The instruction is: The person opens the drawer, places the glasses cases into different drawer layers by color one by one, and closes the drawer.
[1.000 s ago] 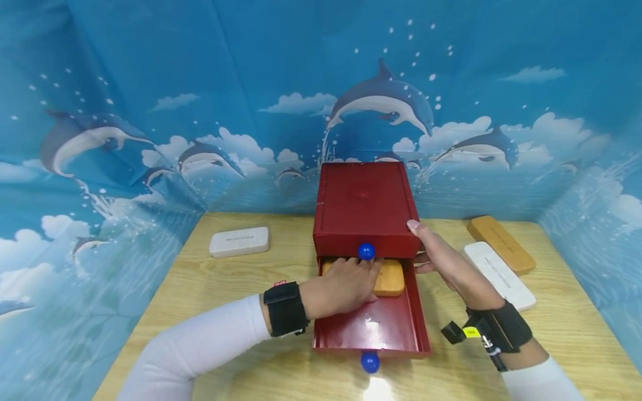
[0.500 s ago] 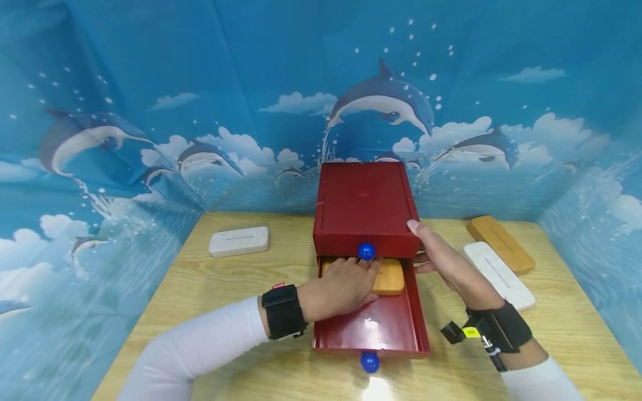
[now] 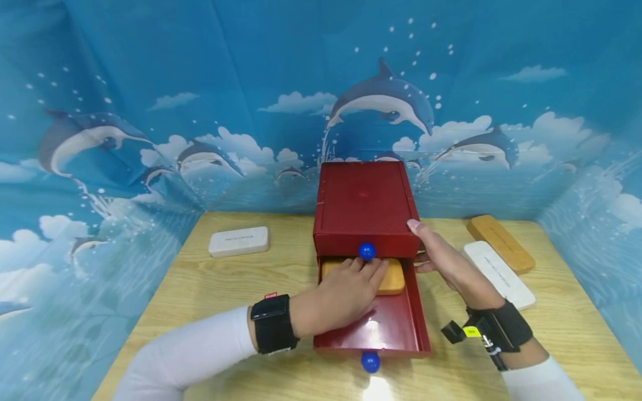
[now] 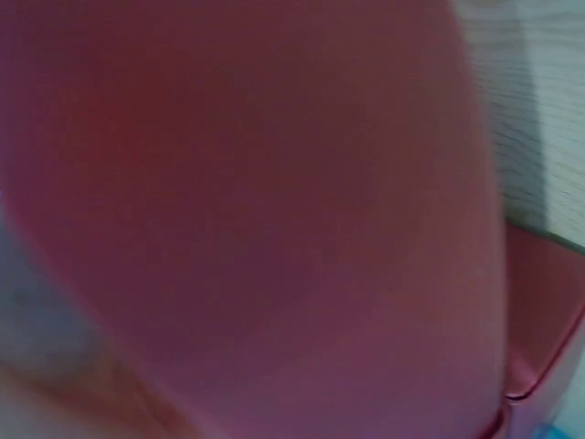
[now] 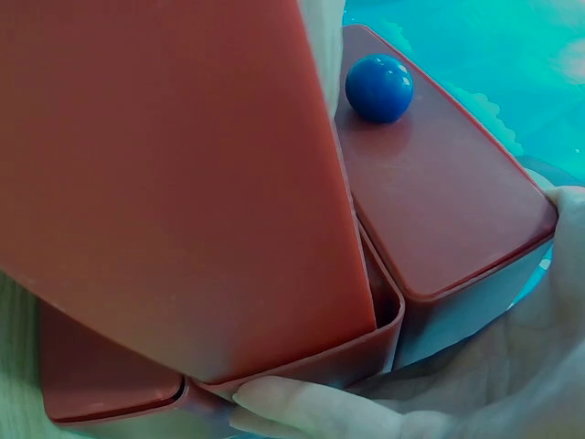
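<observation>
A small red drawer cabinet point(image 3: 363, 197) has a drawer point(image 3: 386, 333) pulled out below its top one. An orange oblong case point(image 3: 395, 278) lies crosswise at the back of that drawer, partly under the cabinet's front. My left hand point(image 3: 341, 295) rests over the case with extended fingers, hiding its middle. At the cabinet's right side is my right hand point(image 3: 446, 263), its thumb on the upper front corner and its other fingers along the side. In the right wrist view, fingers point(image 5: 302, 402) lie against the drawer's side. Red surface fills most of the left wrist view.
Blue round knobs mark the top drawer point(image 3: 366, 252) and the pulled-out drawer's front. A white case point(image 3: 239, 241) lies on the wooden table point(image 3: 200, 289) to the left. Another white case point(image 3: 500, 275) and an orange case point(image 3: 501, 244) lie to the right. A dolphin-printed backdrop point(image 3: 281, 67) encloses the table.
My left hand has drawn back slightly toward me, so its fingertips and more of the orange case show. The right hand, the cabinet and its drawer stay put.
</observation>
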Tool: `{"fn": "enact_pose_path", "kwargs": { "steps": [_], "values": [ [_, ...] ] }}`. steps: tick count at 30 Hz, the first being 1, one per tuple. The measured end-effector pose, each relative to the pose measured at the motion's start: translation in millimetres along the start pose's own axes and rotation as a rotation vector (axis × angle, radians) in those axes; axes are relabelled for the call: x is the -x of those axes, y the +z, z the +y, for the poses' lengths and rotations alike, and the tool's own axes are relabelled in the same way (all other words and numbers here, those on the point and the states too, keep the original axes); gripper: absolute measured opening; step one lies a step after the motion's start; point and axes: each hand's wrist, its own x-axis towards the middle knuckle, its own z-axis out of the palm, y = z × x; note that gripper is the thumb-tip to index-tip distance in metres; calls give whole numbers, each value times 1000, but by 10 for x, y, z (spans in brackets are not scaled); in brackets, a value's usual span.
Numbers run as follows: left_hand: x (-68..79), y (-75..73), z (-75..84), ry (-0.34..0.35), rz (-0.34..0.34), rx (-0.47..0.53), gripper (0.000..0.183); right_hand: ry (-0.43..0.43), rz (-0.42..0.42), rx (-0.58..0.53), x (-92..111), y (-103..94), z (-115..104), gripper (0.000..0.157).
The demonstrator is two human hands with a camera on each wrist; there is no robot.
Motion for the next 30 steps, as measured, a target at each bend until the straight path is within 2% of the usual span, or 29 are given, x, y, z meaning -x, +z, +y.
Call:
{"fn": "enact_pose_path", "kwargs": {
  "steps": [7, 10, 13, 17, 20, 23, 30],
  "values": [
    [101, -207, 60, 45, 23, 31, 72, -6, -2, 0, 0, 3, -8, 77],
    [135, -328, 51, 71, 40, 73, 66, -9, -8, 5, 1, 1, -15, 77],
    [146, -464, -2, 101, 137, 131, 55, -12, -10, 0, 0, -4, -26, 76],
    [138, -616, -134, 115, 342, 186, 44, -22, -11, -2, -1, -10, -31, 74],
    [122, -690, -262, 81, 467, 216, 45, -20, -8, 13, 7, -8, -31, 74],
    [97, -720, -401, 15, 535, 254, 49, -20, -9, 20, 10, -6, -21, 75],
    [29, -624, -749, -178, 542, 301, 56, -20, -8, 4, 5, 13, -10, 76]
  ]
}}
